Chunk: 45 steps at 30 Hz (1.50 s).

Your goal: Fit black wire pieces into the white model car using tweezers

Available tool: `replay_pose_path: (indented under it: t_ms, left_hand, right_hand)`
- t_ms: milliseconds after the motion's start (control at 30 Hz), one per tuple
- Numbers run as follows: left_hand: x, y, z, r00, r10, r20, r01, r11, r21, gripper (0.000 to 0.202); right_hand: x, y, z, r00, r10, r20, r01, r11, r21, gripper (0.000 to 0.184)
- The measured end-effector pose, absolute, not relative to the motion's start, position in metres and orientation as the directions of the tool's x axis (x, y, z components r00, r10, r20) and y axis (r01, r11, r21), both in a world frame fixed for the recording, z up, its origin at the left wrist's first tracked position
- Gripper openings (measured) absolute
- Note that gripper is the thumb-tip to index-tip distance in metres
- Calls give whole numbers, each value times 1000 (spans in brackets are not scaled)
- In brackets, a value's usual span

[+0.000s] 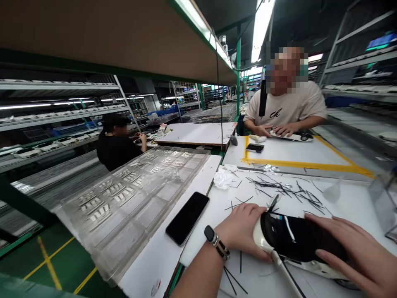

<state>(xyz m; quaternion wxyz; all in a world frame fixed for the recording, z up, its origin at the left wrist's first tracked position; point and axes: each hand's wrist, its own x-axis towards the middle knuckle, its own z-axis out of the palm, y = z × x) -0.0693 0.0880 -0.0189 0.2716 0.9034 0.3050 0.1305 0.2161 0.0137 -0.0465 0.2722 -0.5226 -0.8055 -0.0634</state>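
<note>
A white model car (302, 236) with a glossy dark top lies on the white worktop in front of me. My left hand (245, 229) is closed around its left end, thumb on the near side and fingers on the far side. Across the dark top, my right hand (356, 248) grips the right part, its thumb and fingers on opposite sides. A long white strip with a black edge (287, 273) sticks out from the car toward me. Part of a dark wheel (347, 284) shows below my right hand. Thin black strips (285, 188) are scattered beyond the car.
Left of my forearm lies a phone (187, 218), beside a clear compartmented tray (155, 211) holding small pale parts. Crumpled white plastic (223, 177) sits behind my left hand. Across the table, a co-worker (285, 103) handles another white car (291, 135). A second person (116, 142) sits at left.
</note>
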Motion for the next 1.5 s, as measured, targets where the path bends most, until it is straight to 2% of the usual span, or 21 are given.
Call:
replay_pose_path:
  t_ms: [67,200,600,900,1100,1300,1500]
  left_hand:
    - [-69,88,-17,774,630,61,487,-656,577,103]
    - [-69,88,-16,766,639,64,492,-647,582,104]
    - [-68,87,-14,736,677,3,554,-605,572,108]
    - [-68,86,-14,732,681,10,566,-616,547,107]
    - [-67,84,-12,721,693,9,571,-602,558,106]
    - [-69,87,-18,729,684,25,558,-616,556,108]
    - [-71,88,-19,753,653,79,511,-656,556,106]
  right_hand:
    - [217,12,-45,-328,826,458,878,446,-174,60]
    - [212,6,-35,-264,875,405,902,373,-216,56]
    - [207,-1,-27,-203,913,354,911,309,-275,65]
    - [204,-2,-22,-254,888,383,922,342,-180,60]
    - [201,-3,-18,-223,893,391,935,309,-174,58]
    - [202,-2,-20,-266,878,397,930,342,-135,57]
    - [206,0,-28,-283,874,394,908,376,-183,55]
